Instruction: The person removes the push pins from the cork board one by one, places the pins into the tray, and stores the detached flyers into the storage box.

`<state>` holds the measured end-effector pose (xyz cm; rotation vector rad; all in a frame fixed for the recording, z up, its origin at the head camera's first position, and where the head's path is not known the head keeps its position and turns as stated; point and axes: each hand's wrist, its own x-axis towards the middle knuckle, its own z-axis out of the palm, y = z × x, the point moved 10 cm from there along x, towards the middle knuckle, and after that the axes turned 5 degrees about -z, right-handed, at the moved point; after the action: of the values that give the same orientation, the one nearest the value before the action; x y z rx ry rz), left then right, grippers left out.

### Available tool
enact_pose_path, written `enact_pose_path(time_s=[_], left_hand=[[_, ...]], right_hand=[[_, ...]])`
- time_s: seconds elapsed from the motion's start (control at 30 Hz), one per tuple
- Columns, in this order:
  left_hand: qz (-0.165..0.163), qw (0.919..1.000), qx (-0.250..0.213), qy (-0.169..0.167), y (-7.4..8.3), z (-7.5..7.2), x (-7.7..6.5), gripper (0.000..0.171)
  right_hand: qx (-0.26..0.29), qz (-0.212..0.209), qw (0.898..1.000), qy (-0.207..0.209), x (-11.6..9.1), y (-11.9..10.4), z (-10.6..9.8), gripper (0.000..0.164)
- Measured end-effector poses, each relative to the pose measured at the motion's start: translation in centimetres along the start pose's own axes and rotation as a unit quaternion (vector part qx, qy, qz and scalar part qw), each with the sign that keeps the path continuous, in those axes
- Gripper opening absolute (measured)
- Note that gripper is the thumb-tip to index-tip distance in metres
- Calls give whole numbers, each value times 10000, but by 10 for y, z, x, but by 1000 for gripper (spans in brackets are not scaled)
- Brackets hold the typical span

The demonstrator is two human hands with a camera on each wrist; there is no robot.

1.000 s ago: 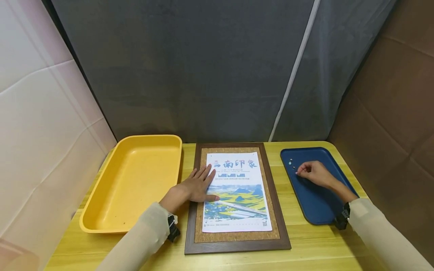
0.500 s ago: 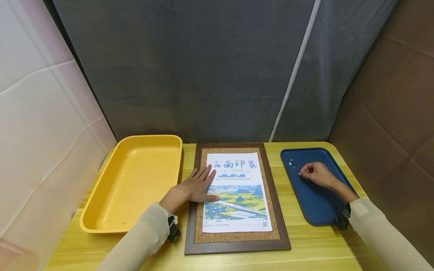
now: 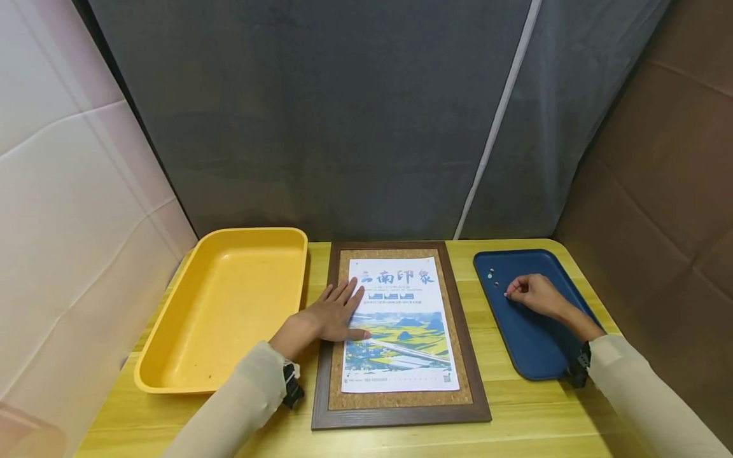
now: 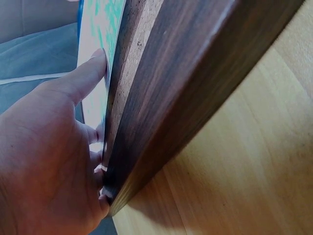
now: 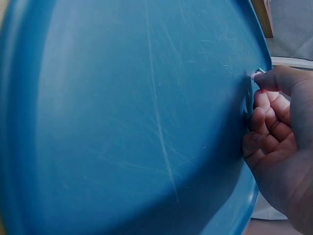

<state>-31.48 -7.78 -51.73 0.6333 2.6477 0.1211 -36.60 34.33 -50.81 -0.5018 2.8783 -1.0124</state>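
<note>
My left hand (image 3: 332, 315) lies with fingers spread on the left side of a printed poster (image 3: 401, 356). The poster rests on a cork board (image 3: 401, 401) with a dark wooden frame (image 3: 401, 418). In the left wrist view, the thumb (image 4: 90, 73) reaches over onto the sheet beside the frame's edge. Over the blue tray (image 3: 538, 350), my right hand (image 3: 535, 294) pinches a small pinkish-white thumbtack (image 5: 255, 75) between thumb and forefinger, its other fingers curled in. Several more tiny tacks (image 3: 490, 275) lie near the tray's left side.
A large yellow tray (image 3: 246, 305) stands left of the board on the wooden table (image 3: 395, 442). Grey cloth (image 3: 321, 127) hangs behind the table, a white sheet (image 3: 74, 191) to the left and brown cloth (image 3: 658, 191) to the right.
My right hand shifted slightly to the right, away from the loose tacks, in the first half second and has stayed there since. The left hand and poster have not moved.
</note>
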Motion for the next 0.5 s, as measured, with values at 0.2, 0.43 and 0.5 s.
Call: enact_pose_path(time_s=[0.2, 0.43, 0.5], left_hand=[[140, 9996, -229, 105, -4, 6, 6, 115], [16, 10000, 16, -80, 5, -6, -6, 105], [4, 9999, 93, -60, 5, -7, -6, 105]], right_hand=[[-4, 70, 10000, -21, -1, 0, 1, 8], [14, -9, 10000, 17, -2, -2, -1, 8], [2, -19, 10000, 49, -3, -3, -2, 7]])
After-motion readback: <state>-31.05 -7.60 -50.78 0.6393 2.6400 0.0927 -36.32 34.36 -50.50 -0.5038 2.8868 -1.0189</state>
